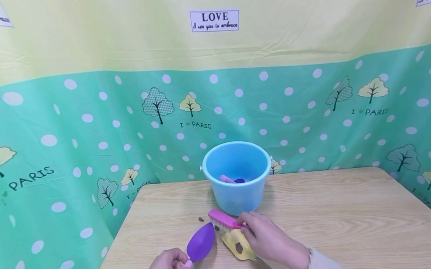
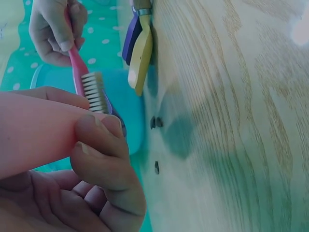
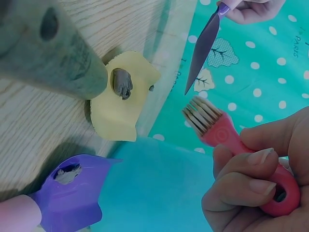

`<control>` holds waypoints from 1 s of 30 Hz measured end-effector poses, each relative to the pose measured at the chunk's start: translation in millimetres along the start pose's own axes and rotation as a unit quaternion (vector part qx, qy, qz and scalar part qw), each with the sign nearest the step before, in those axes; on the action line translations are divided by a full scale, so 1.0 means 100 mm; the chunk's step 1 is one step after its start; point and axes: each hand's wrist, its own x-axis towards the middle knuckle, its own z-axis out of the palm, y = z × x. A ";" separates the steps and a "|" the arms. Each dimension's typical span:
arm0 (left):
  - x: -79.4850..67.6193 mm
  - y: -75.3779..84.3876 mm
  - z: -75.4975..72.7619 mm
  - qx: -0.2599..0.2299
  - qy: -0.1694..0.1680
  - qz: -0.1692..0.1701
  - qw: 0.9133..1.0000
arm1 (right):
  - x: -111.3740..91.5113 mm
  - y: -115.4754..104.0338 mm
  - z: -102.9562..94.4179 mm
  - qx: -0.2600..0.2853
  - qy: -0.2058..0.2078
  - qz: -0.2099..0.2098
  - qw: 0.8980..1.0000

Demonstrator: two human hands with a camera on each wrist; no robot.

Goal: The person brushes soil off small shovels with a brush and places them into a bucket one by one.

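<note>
Hovering above bench (image 1: 337, 221), in front of blue bucket (image 1: 238, 196): purple toy trowel (image 1: 201, 243), leaf-shaped, pointed, pink-handled; pink brush (image 1: 221, 218), pale bristles just beside trowel's tip. Right wrist view shows grey clump (image 3: 67, 174) in purple scoop (image 3: 72, 198), not seen in head view; head view alone shows pink handle (image 1: 226, 178) inside bucket. Left hand (image 1: 168, 267): fingers pinching trowel's handle. Right hand (image 1: 263, 236): fingers curled snugly round brush's handle.

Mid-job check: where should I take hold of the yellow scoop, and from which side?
Grip the yellow scoop by its handle, probably from the person's near right, where it points. The handle is rounded, so it should wrap better than the flared blade. The right hand holds the brush, so free it first.
</note>
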 end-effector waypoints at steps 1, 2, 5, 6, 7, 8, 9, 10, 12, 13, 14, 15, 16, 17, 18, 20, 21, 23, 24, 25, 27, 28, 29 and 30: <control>0.00 0.00 0.00 -0.003 0.000 0.000 1.000 | 0.00 0.00 0.00 -0.001 0.001 -0.001 1.000; 0.00 0.00 0.00 -0.006 0.001 0.000 1.000 | 0.00 0.00 0.00 0.001 0.002 0.000 1.000; -0.01 0.00 0.00 -0.008 0.003 -0.004 1.000 | -0.01 -0.01 -0.01 0.002 0.005 0.000 1.000; -0.01 0.00 0.00 -0.008 0.005 -0.006 1.000 | -0.01 -0.01 -0.01 0.003 0.005 0.002 1.000; -0.01 0.00 0.00 -0.009 0.005 -0.008 1.000 | -0.02 -0.01 -0.02 0.004 0.006 0.003 1.000; 0.00 -0.01 0.00 -0.011 0.004 -0.009 1.000 | -0.02 -0.02 -0.02 0.006 0.006 0.004 1.000; 0.00 -0.01 0.00 -0.013 0.003 -0.011 1.000 | -0.01 -0.02 -0.02 0.005 0.008 0.005 1.000; 0.00 -0.01 -0.01 -0.015 0.002 -0.011 1.000 | -0.01 -0.02 -0.02 0.007 0.008 0.006 1.000; 0.00 0.00 -0.01 -0.024 -0.001 -0.013 1.000 | -0.02 -0.03 -0.02 0.009 0.011 0.004 1.000; 0.00 0.00 -0.01 -0.030 -0.004 -0.013 0.999 | -0.02 -0.03 -0.02 0.009 0.013 0.004 1.000; 0.00 0.00 -0.01 -0.036 -0.006 -0.013 0.999 | -0.02 -0.03 -0.02 0.009 0.014 0.003 1.000; 0.00 0.00 -0.01 -0.043 -0.007 -0.014 0.999 | -0.02 -0.04 -0.02 0.009 0.016 0.003 1.000; 0.00 0.00 -0.01 -0.051 -0.009 -0.015 0.999 | -0.02 -0.04 -0.02 0.009 0.017 0.003 1.000; 0.00 0.00 -0.01 -0.061 -0.012 -0.017 0.998 | -0.02 -0.04 -0.02 0.010 0.018 0.003 1.000; 0.01 0.00 -0.01 -0.070 -0.014 -0.021 0.997 | -0.02 -0.04 -0.02 0.011 0.018 0.004 1.000; 0.00 0.01 -0.01 -0.090 -0.020 -0.028 0.995 | -0.02 -0.04 -0.02 0.012 0.020 0.004 1.000; 0.00 0.01 -0.01 -0.098 -0.023 -0.031 0.994 | -0.02 -0.03 -0.02 0.012 0.020 0.004 1.000; 0.00 0.01 -0.01 -0.110 -0.030 -0.038 0.993 | -0.02 -0.03 -0.02 0.012 0.021 0.002 1.000; 0.00 0.01 -0.01 -0.115 -0.033 -0.039 0.992 | -0.03 -0.03 -0.02 0.012 0.022 0.001 1.000; 0.00 0.02 -0.02 -0.119 -0.036 -0.039 0.991 | -0.03 -0.03 -0.01 0.011 0.022 0.001 1.000; 0.00 0.02 -0.01 -0.123 -0.039 -0.037 0.991 | -0.02 -0.03 -0.01 0.011 0.021 0.001 1.000; 0.00 0.02 -0.01 -0.124 -0.040 -0.035 0.991 | -0.02 -0.04 -0.01 0.011 0.021 0.001 1.000; 0.00 0.03 -0.01 -0.123 -0.039 -0.033 0.991 | -0.02 -0.04 -0.01 0.012 0.020 0.002 1.000; 0.01 0.03 0.00 -0.124 -0.039 -0.030 0.991 | -0.02 -0.04 -0.01 0.011 0.021 0.001 1.000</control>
